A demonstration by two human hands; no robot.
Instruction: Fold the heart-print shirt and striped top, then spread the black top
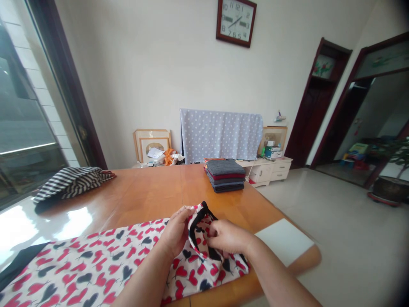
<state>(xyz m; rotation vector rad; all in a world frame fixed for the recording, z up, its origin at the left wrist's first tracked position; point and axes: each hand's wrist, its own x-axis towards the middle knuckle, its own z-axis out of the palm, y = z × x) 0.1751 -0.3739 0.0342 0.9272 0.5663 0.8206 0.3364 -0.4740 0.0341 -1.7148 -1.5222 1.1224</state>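
Observation:
A white garment (105, 264) printed with red and black hearts lies spread across the near side of the wooden table. Its right end is lifted and bunched, showing a black-trimmed opening (198, 221). My left hand (175, 230) pinches the cloth at the left of that opening, thumb and fingers closed on its edge. On the other side, my right hand (228, 236) has its fingers curled into the folds of the opening, gripping cloth; the fingertips are partly hidden. A black band (22, 260) shows at the garment's left end.
A stack of folded clothes (226, 175) stands at the table's far edge. A crumpled black-and-white striped cloth (73, 183) lies at the far left. A pale flat sheet (286, 241) rests at the right corner of the table (153, 187). Behind stands a low white cabinet (271, 170).

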